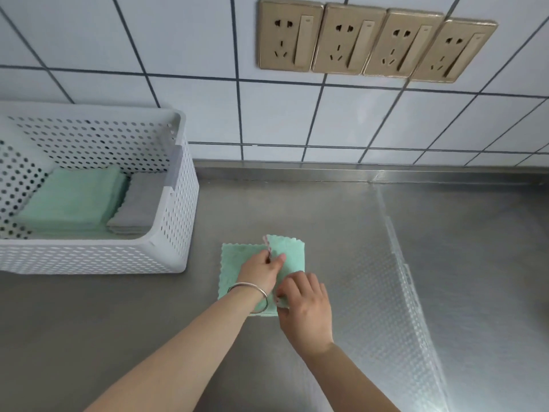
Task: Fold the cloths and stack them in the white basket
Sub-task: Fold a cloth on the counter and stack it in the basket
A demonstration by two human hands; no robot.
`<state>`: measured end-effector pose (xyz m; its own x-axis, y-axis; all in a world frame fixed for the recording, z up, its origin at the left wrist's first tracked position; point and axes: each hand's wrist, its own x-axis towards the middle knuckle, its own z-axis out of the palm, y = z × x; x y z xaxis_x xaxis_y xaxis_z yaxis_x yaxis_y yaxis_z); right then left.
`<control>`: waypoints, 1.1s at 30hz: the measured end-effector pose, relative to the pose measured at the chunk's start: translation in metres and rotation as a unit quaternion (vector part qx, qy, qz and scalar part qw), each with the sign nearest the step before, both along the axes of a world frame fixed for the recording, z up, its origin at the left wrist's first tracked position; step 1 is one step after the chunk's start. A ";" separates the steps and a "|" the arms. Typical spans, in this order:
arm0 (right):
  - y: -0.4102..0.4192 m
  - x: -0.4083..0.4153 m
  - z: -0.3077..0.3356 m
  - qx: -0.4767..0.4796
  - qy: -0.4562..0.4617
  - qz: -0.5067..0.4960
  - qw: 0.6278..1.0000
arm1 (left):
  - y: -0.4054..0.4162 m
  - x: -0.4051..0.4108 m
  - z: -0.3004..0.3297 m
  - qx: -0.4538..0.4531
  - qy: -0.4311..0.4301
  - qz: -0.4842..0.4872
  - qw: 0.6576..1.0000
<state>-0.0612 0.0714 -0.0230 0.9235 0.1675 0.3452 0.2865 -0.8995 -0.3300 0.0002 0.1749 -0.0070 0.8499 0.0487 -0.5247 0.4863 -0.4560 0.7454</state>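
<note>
Most of the job looked done: the white basket (178, 203) at the far left of the steel table (341, 227) already held a folded green stack (74, 200) with a folded grey stack (139, 203) touching its right side. You had one green cloth (237, 263) flat on the table near you, right of the basket, its right part turned over leftward. Your left hand (263, 270) pinched the far edge of that flap, your right hand (306, 304) gripped its near edge; finishing the fold and stacking it seemingly remained.
</note>
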 end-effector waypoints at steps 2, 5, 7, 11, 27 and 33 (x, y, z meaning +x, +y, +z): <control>0.007 -0.002 -0.004 0.004 0.012 0.049 0.999 | 0.010 0.001 0.000 0.037 -0.008 0.014 0.999; 0.008 -0.004 -0.011 0.002 0.037 0.081 0.996 | 0.026 -0.001 -0.003 0.063 -0.016 0.042 0.997; 0.004 -0.004 -0.018 -0.015 0.075 0.076 0.994 | 0.034 -0.004 -0.003 0.075 -0.024 0.038 0.996; 0.002 0.000 -0.030 -0.086 0.165 0.075 0.980 | 0.052 -0.007 -0.009 0.105 -0.029 0.023 0.994; 0.006 0.005 -0.050 -0.147 0.165 0.082 0.972 | 0.075 -0.006 -0.050 0.187 -0.009 0.139 0.972; 0.004 0.003 -0.056 -0.149 0.170 0.102 0.969 | 0.076 -0.007 -0.054 0.174 -0.033 0.157 0.972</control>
